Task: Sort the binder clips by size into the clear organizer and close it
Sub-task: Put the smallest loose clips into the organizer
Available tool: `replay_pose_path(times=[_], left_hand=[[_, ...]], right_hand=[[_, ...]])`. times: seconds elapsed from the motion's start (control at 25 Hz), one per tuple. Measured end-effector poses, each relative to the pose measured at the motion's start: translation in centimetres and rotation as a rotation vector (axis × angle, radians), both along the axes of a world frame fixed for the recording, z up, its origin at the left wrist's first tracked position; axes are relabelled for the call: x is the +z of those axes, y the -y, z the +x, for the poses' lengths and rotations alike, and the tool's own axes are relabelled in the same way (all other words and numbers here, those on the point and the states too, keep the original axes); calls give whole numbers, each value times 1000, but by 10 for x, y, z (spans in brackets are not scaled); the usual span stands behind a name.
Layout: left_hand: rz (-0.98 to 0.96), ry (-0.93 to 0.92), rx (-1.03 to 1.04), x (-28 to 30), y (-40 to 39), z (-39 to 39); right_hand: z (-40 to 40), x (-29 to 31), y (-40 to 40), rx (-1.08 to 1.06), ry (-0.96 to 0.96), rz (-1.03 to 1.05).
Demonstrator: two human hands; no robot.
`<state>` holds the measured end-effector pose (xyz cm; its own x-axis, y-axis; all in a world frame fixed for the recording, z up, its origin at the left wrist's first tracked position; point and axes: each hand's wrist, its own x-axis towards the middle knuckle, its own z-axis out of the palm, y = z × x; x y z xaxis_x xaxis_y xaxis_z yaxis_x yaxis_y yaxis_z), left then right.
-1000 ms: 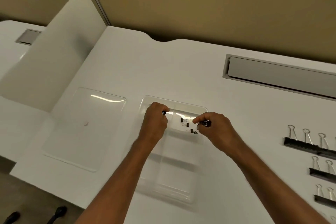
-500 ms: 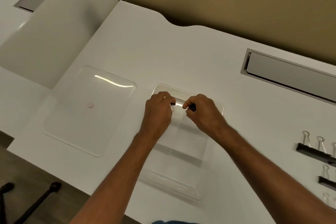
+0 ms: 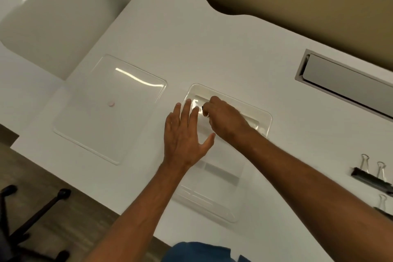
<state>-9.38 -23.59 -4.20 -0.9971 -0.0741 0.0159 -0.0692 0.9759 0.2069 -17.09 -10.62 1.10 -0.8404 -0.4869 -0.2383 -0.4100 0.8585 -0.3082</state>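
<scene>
The right hand [image 3: 225, 119] pinches a small binder clip [image 3: 203, 109] in curled fingers over the far-left compartment of the clear organizer [image 3: 266, 122]. The left hand [image 3: 184, 138] lies flat, fingers straight and spread, at the organizer's nine o'clock edge. Sorting is under way; next, I judge, drop this clip, then reach toward three o'clock for the large binder clips [image 3: 371, 174] on the bench [image 3: 212, 49]. The lid [image 3: 110, 108] waits at nine o'clock.

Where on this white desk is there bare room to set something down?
Bare patches: the broad stretch behind the flat clear lid and clear plastic organizer, up to the grey cable slot. Crowded: both hands over the organizer, and the large black binder clips at the right edge.
</scene>
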Motion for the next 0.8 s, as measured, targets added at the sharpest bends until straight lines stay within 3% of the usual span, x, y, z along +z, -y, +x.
replay_pose_path(times=[0.24,0.4,0.64,0.8], left_hand=[[10,-15,4,-5,0,1],[-1,-42,-23,-3,1,1],[38,-124,-73,10,-9,5],[112,-215,-221,31,-55,24]], right_hand=[[-1,-10,-4,-28,30,-145],[12,2,-28,-94,-50,-295],[64,16,-102,-278,-137,-408],[114,12,-160,-427,-176,-450]])
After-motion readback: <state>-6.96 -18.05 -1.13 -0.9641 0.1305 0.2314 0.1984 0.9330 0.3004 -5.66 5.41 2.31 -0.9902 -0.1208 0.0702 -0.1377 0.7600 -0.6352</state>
